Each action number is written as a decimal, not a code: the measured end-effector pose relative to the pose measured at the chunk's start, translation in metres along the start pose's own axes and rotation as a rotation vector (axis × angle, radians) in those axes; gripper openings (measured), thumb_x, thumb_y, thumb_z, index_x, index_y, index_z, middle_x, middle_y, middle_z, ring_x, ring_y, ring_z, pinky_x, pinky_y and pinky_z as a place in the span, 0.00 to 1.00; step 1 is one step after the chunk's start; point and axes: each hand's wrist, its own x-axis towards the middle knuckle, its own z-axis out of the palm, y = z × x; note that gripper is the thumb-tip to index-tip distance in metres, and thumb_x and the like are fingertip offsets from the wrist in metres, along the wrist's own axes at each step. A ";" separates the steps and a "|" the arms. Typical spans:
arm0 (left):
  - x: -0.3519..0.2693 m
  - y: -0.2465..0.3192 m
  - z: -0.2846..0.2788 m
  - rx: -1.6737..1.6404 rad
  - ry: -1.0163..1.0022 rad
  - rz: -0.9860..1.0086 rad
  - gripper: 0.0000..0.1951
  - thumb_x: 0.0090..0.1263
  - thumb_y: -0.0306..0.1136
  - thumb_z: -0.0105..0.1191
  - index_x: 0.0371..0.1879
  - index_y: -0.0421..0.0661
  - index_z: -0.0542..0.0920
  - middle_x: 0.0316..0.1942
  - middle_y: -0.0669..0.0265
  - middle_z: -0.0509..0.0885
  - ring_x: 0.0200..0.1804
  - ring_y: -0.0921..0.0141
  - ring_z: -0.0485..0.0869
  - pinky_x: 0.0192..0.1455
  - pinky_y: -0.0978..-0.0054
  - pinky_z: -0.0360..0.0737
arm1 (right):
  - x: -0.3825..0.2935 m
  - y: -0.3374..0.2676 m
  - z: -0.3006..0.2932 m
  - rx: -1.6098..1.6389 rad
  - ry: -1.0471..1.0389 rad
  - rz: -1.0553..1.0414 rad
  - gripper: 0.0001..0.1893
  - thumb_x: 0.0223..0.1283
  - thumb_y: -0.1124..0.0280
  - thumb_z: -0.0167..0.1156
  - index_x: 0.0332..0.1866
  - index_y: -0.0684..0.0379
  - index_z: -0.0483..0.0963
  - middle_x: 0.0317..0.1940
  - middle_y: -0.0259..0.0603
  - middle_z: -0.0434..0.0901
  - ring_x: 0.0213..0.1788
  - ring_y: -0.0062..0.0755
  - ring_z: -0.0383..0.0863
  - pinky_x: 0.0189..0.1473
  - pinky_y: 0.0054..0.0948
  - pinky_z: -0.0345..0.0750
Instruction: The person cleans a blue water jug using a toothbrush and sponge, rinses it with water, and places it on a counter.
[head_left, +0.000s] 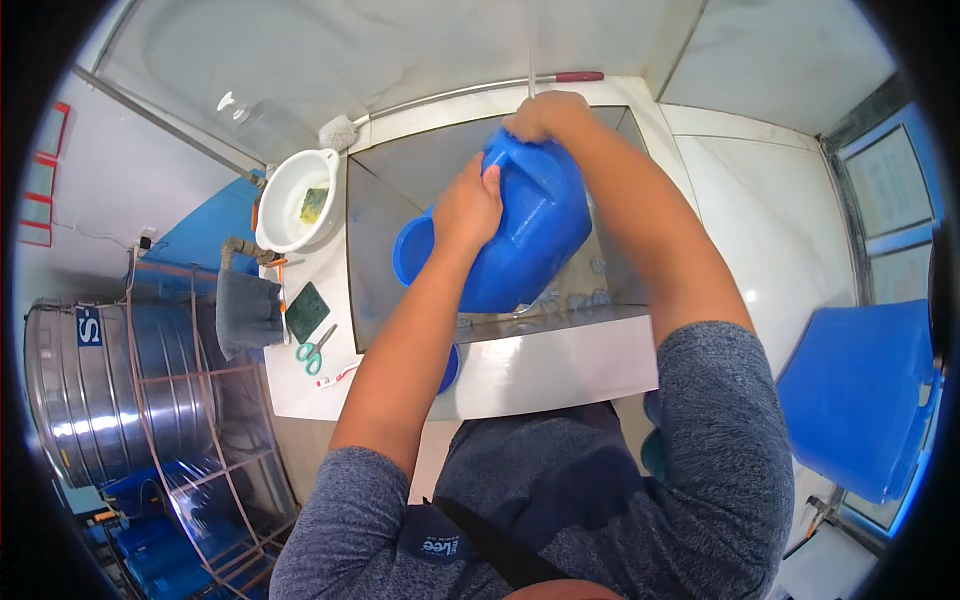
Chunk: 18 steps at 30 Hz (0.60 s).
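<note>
A large blue plastic container (525, 217) is held tilted over a grey-walled sink (382, 195), its wide round mouth towards the lower left. My left hand (469, 206) grips the container's near left side, with the thumb on a raised edge. At the container's top end is my right hand (547, 116), slightly blurred, its fingers bent and partly hidden; whether they grip or only rub the plastic I cannot tell. Several small clear objects (585, 300) lie at the sink's bottom. Part of a dark blue round thing (450, 369) shows beside my left forearm.
Left of the sink are a white basin (274, 225) with a sponge (313, 204), a green scouring pad (307, 313), scissors (315, 351) and a toothbrush (337, 376). A long-handled brush (465, 91) lies behind. Another blue container (855, 397) stands at right.
</note>
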 end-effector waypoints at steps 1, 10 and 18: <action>0.006 0.004 0.000 0.011 -0.021 0.013 0.26 0.82 0.49 0.37 0.68 0.43 0.72 0.57 0.43 0.82 0.57 0.44 0.81 0.61 0.49 0.77 | 0.013 0.013 -0.002 0.099 -0.013 0.001 0.24 0.65 0.51 0.51 0.50 0.61 0.82 0.48 0.52 0.85 0.50 0.44 0.86 0.50 0.42 0.81; 0.068 -0.024 0.013 0.056 -0.005 0.092 0.26 0.81 0.49 0.37 0.69 0.44 0.70 0.57 0.42 0.82 0.60 0.43 0.80 0.62 0.48 0.76 | -0.032 0.012 -0.007 1.430 -0.130 -0.405 0.13 0.70 0.65 0.55 0.50 0.60 0.80 0.33 0.32 0.83 0.27 0.18 0.79 0.25 0.23 0.76; 0.098 0.040 0.043 0.243 -0.182 0.295 0.29 0.79 0.55 0.38 0.70 0.49 0.72 0.65 0.48 0.78 0.67 0.48 0.75 0.70 0.51 0.71 | -0.163 -0.023 0.097 0.517 0.321 -0.068 0.15 0.53 0.60 0.57 0.31 0.60 0.85 0.32 0.54 0.86 0.35 0.54 0.87 0.41 0.49 0.81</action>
